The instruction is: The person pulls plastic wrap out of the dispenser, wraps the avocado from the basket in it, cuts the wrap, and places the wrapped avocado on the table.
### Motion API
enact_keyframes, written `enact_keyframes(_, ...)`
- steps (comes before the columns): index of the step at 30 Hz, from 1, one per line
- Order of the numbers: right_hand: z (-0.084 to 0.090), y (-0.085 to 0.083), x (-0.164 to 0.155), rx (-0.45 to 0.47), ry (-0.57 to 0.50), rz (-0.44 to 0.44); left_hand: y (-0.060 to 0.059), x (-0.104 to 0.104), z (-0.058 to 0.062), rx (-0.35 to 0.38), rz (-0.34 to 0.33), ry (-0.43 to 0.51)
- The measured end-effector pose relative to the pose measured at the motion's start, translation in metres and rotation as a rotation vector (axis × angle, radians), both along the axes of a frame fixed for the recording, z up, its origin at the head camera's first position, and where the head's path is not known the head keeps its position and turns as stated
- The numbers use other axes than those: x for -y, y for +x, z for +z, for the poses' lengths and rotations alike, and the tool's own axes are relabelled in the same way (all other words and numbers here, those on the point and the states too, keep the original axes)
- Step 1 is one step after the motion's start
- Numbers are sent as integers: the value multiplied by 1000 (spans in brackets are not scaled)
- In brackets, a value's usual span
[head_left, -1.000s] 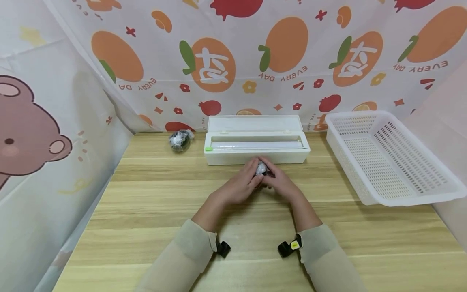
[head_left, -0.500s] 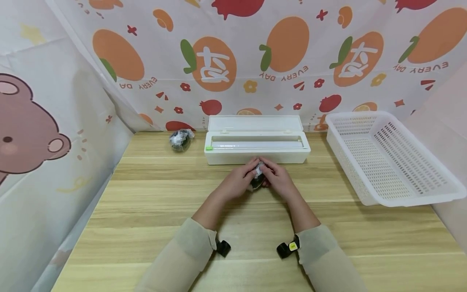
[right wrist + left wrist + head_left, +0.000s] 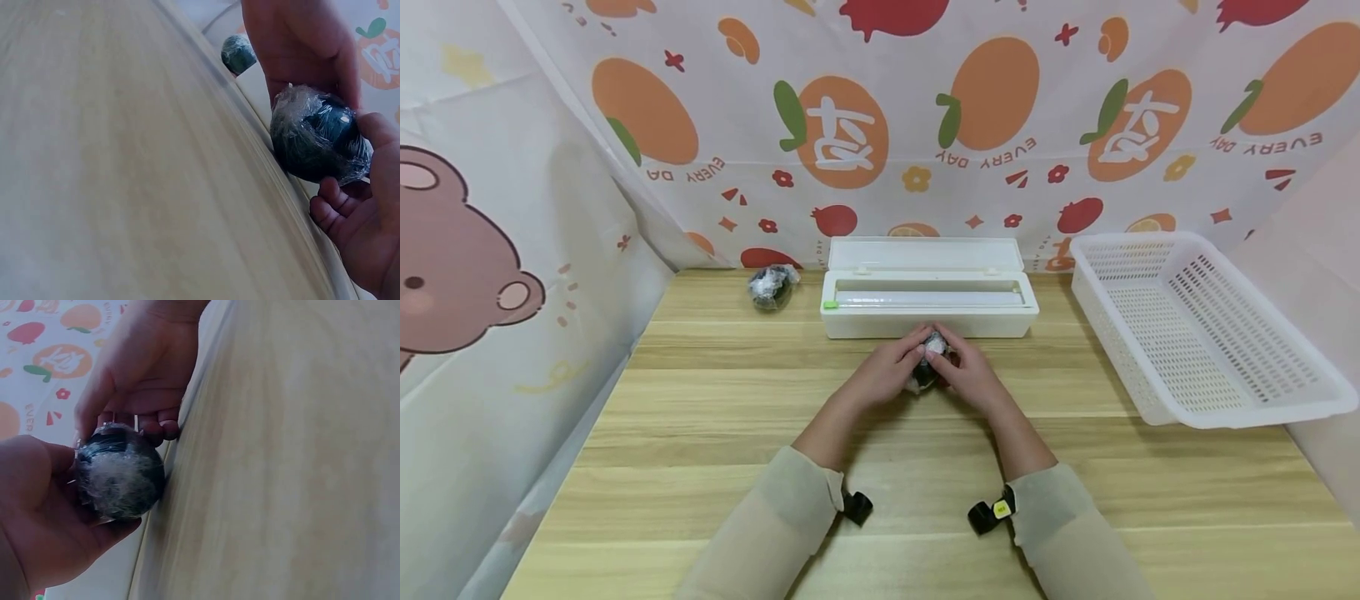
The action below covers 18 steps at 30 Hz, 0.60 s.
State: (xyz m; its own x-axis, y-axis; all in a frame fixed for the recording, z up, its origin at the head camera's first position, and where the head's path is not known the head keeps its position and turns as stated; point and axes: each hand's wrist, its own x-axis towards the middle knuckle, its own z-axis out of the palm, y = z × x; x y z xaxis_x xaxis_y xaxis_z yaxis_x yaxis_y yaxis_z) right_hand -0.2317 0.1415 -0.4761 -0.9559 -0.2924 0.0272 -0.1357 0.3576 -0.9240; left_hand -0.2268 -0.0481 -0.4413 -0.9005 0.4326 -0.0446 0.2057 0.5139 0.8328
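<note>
Both hands hold a dark green, rounded fruit-like thing wrapped in crinkled cling film (image 3: pixel 927 373). The left hand (image 3: pixel 883 375) cups its left side, with fingertips meeting the other hand's above it in the head view. The right hand (image 3: pixel 973 377) grips the opposite side, its thumb lying on the film. In the left wrist view the wrapped thing (image 3: pixel 122 472) shows a bunched patch of film toward the camera. Seen from the right wrist, the film on the wrapped thing (image 3: pixel 319 134) is crumpled, and the fingers hide parts of it.
A white cling film dispenser (image 3: pixel 928 323) stands just beyond the hands, its lid raised and a green slider at its left end. A second wrapped dark green thing (image 3: pixel 772 288) lies at the back left. At right is a white perforated basket (image 3: pixel 1112 350) on the wooden table (image 3: pixel 700 467).
The wrapped thing has turned between the hands and now shows more of its dark lower side. The right thumb has shifted onto the film; the hands stay in nearly the same place.
</note>
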Motion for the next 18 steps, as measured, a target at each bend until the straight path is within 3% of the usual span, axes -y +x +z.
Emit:
enact_keyframes(5, -3, 2, 2, -20, 13, 17, -1, 1, -3, 2, 51, 10)
enact_keyframes(10, -4, 4, 7, -79, 99, 64, -4, 3, -7, -3, 84, 14)
enact_keyframes(14, -5, 4, 9, -88, 91, 60, -4, 5, -6, 6, 59, 15)
enact_keyframes(18, -6, 4, 9, -18, -19, 68, -6, 11, -4, 98, -33, 104)
